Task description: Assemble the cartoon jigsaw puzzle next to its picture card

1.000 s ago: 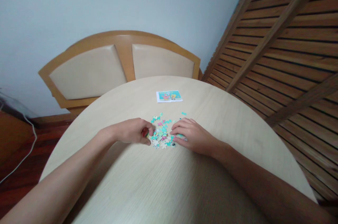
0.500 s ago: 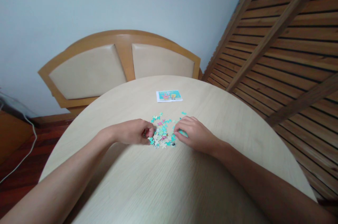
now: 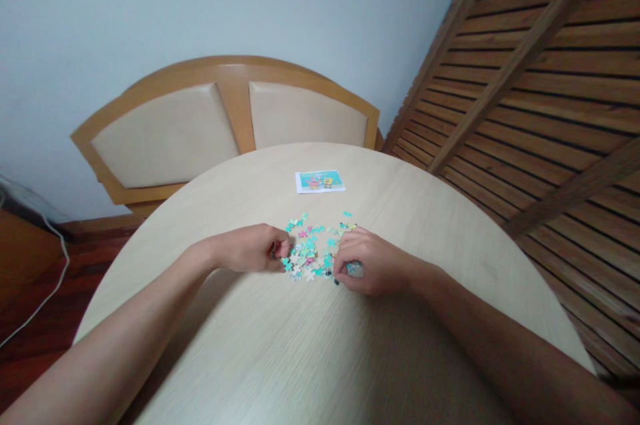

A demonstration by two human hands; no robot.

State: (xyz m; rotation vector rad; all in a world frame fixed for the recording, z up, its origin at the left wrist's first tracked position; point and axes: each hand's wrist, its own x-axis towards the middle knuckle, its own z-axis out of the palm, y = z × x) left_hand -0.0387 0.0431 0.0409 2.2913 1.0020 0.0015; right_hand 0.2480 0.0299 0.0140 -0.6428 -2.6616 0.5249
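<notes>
A loose heap of small jigsaw puzzle pieces (image 3: 310,255), mostly turquoise and pale with some pink, lies on the round table (image 3: 280,338). At the heap's left edge rests my left hand (image 3: 260,248), its fingers curled in; whatever they hold, if anything, is hidden. My right hand (image 3: 367,261) is at the right edge, thumb and forefinger pinched together. A dark puzzle piece (image 3: 336,282) shows right at these fingertips. More pieces show through the loop of the right fingers, and others lie just behind that hand.
Beyond the heap lies a picture card (image 3: 320,181) with two cartoon figures on turquoise. A wooden chair back with cream panels (image 3: 170,135) stands past the table's far edge, before the wall. Slatted wood (image 3: 525,78) rises at the right. A white cable (image 3: 63,265) hangs at left.
My right hand has come nearer and its fingers have closed into a pinch, with a dark piece now at their tips. More pieces show behind it. My left hand has hardly moved.
</notes>
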